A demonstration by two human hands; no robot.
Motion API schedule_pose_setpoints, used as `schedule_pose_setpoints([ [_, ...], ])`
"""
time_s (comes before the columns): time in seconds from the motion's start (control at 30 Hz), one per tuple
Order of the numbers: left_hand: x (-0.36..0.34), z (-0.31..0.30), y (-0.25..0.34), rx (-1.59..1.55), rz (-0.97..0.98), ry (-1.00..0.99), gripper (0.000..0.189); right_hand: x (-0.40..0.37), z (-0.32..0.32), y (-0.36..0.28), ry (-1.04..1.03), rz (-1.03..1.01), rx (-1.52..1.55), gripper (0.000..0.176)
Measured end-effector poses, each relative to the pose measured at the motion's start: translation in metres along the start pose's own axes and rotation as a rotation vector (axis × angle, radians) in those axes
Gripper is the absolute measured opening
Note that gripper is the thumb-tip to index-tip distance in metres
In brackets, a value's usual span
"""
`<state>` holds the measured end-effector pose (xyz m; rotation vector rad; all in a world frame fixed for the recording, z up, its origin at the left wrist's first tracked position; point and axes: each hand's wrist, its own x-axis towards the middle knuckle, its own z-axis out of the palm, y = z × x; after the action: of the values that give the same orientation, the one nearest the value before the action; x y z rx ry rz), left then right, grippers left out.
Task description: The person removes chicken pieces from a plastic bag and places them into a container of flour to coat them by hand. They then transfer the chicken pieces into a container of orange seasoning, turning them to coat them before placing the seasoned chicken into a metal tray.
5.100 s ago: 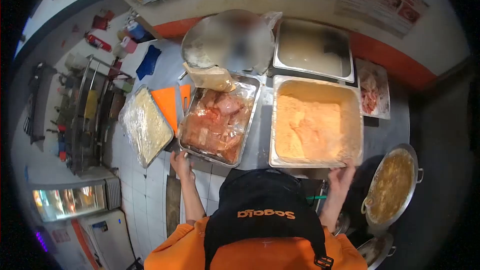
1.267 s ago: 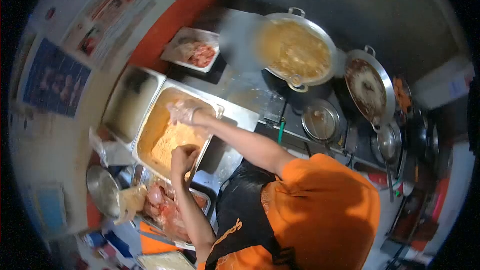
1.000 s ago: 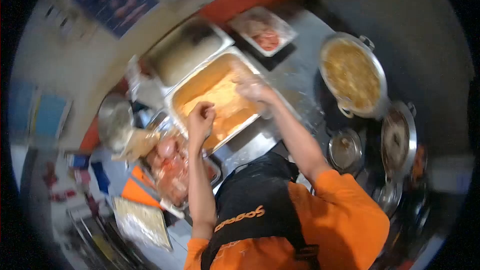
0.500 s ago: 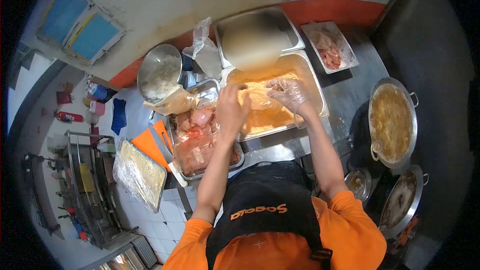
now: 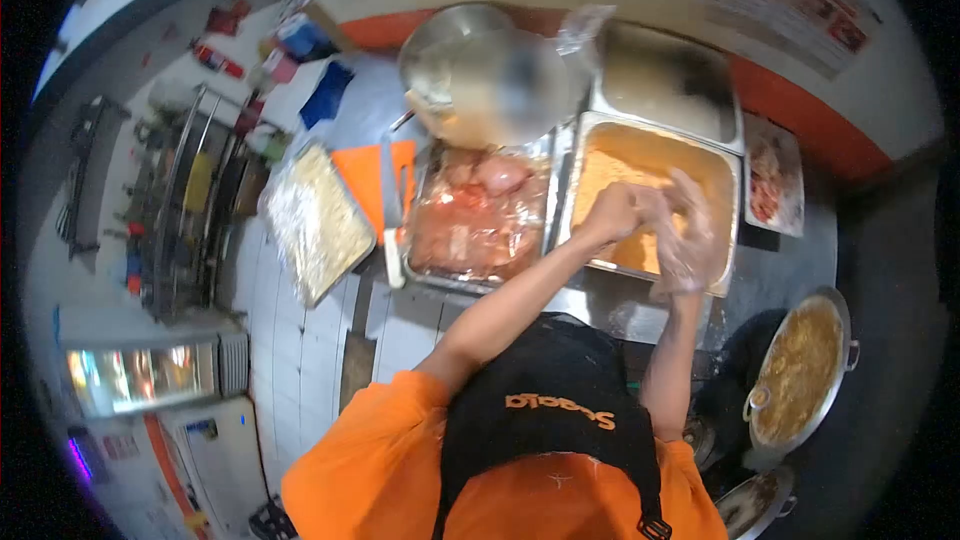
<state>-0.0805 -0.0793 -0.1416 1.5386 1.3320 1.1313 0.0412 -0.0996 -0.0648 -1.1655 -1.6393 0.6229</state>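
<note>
Above the orange-coloured breading powder [image 5: 605,165] in a deep steel pan [image 5: 575,190], my two hands meet. My left hand [image 5: 618,212] is bare, its fingers closed in a pinch at the finger side of the clear plastic glove [image 5: 672,285] worn on my right hand [image 5: 692,235]. The right hand's fingers are apart and curved, with nothing visible in them; the glove hangs loose around its wrist. Left of the powder pan, a tray of raw chicken pieces [image 5: 475,225] lies partly under clear plastic. A knife [image 5: 394,250] rests beside it on an orange cutting board [image 5: 360,175].
Behind the powder pan stands another steel pan [image 5: 670,80]; a smaller tray of raw meat [image 5: 770,180] is to its right. Two large pans of oil [image 5: 800,370] stand at the lower right. A steel bowl [image 5: 425,50] and a plastic-covered tray [image 5: 315,230] are leftward.
The view has turned left, shifting the table rightward in frame. My left hand, loosely open before, has come against the right glove with its fingers closed. My right hand has turned upward.
</note>
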Motion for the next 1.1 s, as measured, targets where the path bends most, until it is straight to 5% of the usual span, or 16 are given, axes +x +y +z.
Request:
schedule_pose_setpoints([
  [0.07,0.009,0.007,-0.016,-0.505,-0.586,-0.037,0.033,-0.022,-0.006,0.021,-0.069,0.106,-0.045,0.031],
  [0.1,0.003,0.002,-0.006,-0.513,-0.597,-0.009,0.033,-0.031,-0.007,0.030,-0.109,0.222,-0.117,0.027],
  [0.17,-0.002,-0.008,0.031,-1.268,-0.634,-0.059,0.054,-0.035,0.007,0.032,-0.180,0.272,-0.198,0.021],
  [0.2,0.003,0.008,-0.010,-1.325,-0.506,-0.236,0.061,-0.039,0.013,0.032,-0.227,0.332,-0.290,0.015],
  [0.33,0.010,0.024,-0.044,-1.287,-0.525,-0.397,0.057,-0.042,0.019,0.051,-0.152,0.401,-0.194,0.017],
  [0.4,0.021,0.035,-0.046,-0.864,-0.280,0.000,0.058,-0.040,0.016,0.047,-0.160,0.408,-0.104,0.012],
  [0.53,0.019,0.028,-0.028,-1.011,-0.316,0.078,0.068,-0.039,0.014,0.043,-0.257,0.283,-0.153,0.012],
  [0.6,0.020,0.032,-0.019,-1.449,-0.206,0.023,0.064,-0.039,0.015,0.047,-0.254,0.283,-0.206,0.012],
  [0.73,0.034,0.052,-0.043,-1.268,-0.138,0.035,0.066,-0.037,0.016,0.023,-0.301,0.486,-0.118,0.014],
  [0.8,0.044,0.048,-0.053,-1.106,-0.384,-0.034,0.067,-0.044,0.015,0.026,-0.336,0.391,-0.172,0.012],
  [0.9,0.026,0.006,0.011,-1.479,-0.456,0.089,0.058,-0.047,0.006,0.031,-0.344,0.266,-0.027,0.007],
  [0.93,0.020,-0.011,0.011,-1.481,-0.447,0.091,0.058,-0.038,-0.001,0.021,-0.383,0.416,0.115,0.010],
  [1.0,0.015,-0.051,0.007,-1.614,-0.436,-0.160,0.045,-0.025,-0.001,0.024,-0.312,0.401,0.202,0.012],
  [1.07,0.009,-0.086,-0.027,-1.675,-0.221,-0.191,0.055,-0.014,-0.002,0.023,-0.285,0.385,0.311,0.024],
  [1.1,-0.007,-0.111,-0.024,-1.605,-0.243,-0.050,0.052,-0.013,0.007,0.023,-0.273,0.388,0.314,0.024],
])
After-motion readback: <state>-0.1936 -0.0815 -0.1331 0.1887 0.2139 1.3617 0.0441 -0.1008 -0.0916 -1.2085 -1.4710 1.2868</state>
